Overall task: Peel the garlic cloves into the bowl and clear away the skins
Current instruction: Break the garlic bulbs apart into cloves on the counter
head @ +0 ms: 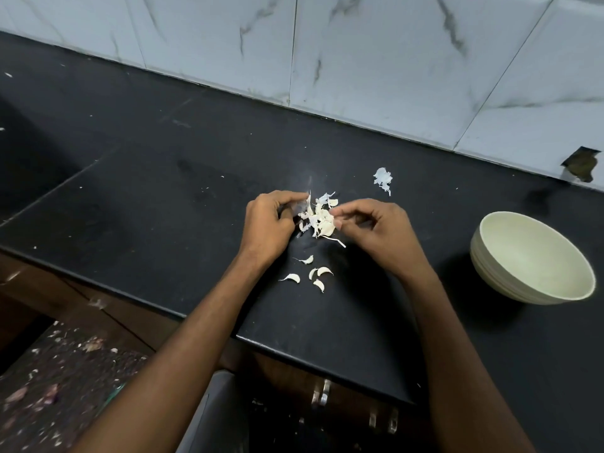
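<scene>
- The garlic head sits between both hands on the dark bench, partly broken up, with papery skin flaring off it
- The left hand curls round its left side, fingers pinched on a flap of thin skin at the top
- The right hand has thumb and forefinger closed together on the right edge of the head, seemingly on a clove or its skin; which one I cannot tell
- Five loose cloves lie on the bench just nearer the person than the hands, still looking unpeeled, each with a thin tail
- A separate scrap of skin rests farther back, well apart from the head
- The bowl, pale and round, stands to the right, well apart from the garlic; its inside looks empty, so no peeled clove has gone in yet
- Handling, as a judgement: cloves are small, firm and light, best nipped at the pointed tip or the root end where the skin lifts; bare ones may turn a little slippery
- The skins are feather-light, brittle and clingy; they will likely tear into bits and drift, so sweeping them into a heap with the side of a hand should serve better than picking each one
- The stalk pokes out under the head, stiff and easy to grip
</scene>
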Demonstrator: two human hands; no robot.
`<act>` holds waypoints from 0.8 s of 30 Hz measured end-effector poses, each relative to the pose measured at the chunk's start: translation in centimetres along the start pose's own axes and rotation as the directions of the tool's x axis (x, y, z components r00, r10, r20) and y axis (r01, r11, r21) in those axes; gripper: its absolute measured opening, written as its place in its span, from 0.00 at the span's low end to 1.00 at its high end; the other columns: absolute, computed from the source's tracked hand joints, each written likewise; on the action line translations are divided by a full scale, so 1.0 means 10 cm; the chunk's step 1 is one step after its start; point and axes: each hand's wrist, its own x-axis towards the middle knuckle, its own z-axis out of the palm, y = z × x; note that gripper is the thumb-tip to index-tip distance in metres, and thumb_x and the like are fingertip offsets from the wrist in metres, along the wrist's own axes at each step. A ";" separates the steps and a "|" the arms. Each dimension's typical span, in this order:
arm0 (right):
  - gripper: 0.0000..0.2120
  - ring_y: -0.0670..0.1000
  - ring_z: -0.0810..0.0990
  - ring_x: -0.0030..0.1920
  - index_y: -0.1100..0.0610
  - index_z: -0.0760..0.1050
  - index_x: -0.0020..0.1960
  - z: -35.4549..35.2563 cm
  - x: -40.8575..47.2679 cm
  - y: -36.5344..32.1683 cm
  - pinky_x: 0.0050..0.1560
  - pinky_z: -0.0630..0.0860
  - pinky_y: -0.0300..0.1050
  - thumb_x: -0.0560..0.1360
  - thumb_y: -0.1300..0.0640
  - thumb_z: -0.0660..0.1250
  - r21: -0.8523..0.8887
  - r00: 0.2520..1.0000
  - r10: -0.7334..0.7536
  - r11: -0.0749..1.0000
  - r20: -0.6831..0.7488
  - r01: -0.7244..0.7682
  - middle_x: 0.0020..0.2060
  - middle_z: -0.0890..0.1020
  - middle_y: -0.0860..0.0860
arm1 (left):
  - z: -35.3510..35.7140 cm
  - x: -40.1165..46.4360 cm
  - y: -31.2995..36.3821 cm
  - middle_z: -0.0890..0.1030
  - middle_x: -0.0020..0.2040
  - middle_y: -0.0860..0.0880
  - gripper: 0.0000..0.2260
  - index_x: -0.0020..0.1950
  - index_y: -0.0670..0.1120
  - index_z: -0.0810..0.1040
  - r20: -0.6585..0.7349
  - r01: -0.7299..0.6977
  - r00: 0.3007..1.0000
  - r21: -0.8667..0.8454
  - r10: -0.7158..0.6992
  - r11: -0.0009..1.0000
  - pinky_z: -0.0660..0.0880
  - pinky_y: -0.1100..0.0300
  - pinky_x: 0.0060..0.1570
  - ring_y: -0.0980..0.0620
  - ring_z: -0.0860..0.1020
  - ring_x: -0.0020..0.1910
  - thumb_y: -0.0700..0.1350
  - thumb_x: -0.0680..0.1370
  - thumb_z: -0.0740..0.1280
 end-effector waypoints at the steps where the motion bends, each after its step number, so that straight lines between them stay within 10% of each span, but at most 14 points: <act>1: 0.08 0.42 0.83 0.42 0.52 0.87 0.53 0.03 0.05 0.02 0.49 0.75 0.34 0.74 0.58 0.79 -0.066 1.000 -0.017 0.998 -0.007 0.016 0.44 0.85 0.45 | 0.00 0.01 -0.01 0.87 0.52 0.54 0.15 0.58 0.46 0.87 -0.012 0.025 1.000 -0.020 -0.025 0.999 0.72 0.76 0.51 0.63 0.82 0.51 0.32 0.80 0.65; 7: 0.06 0.44 0.81 0.41 0.46 0.86 0.49 0.22 0.14 0.10 0.52 0.80 0.50 0.73 0.51 0.79 -0.320 0.996 -0.031 0.946 0.089 0.058 0.46 0.81 0.45 | 0.00 0.02 -0.01 0.87 0.51 0.55 0.12 0.56 0.47 0.88 -0.022 0.072 0.997 -0.047 -0.073 0.996 0.73 0.75 0.50 0.64 0.82 0.51 0.35 0.81 0.66; 17: 0.07 0.42 0.79 0.40 0.50 0.86 0.50 0.09 0.11 0.17 0.48 0.76 0.44 0.74 0.58 0.79 -0.322 0.993 0.028 0.947 0.112 0.009 0.41 0.80 0.46 | -0.01 -0.03 0.06 0.87 0.47 0.59 0.12 0.54 0.48 0.88 -0.030 0.065 0.997 -0.051 -0.067 0.997 0.71 0.75 0.42 0.67 0.80 0.43 0.36 0.80 0.67; 24: 0.14 0.47 0.82 0.41 0.49 0.83 0.55 0.08 0.09 0.10 0.48 0.82 0.41 0.73 0.61 0.79 0.065 0.998 0.049 0.997 0.033 -0.052 0.45 0.84 0.49 | -0.01 -0.09 0.13 0.87 0.49 0.57 0.07 0.57 0.50 0.87 0.056 0.004 0.998 -0.193 0.007 0.981 0.79 0.60 0.47 0.53 0.84 0.45 0.44 0.80 0.72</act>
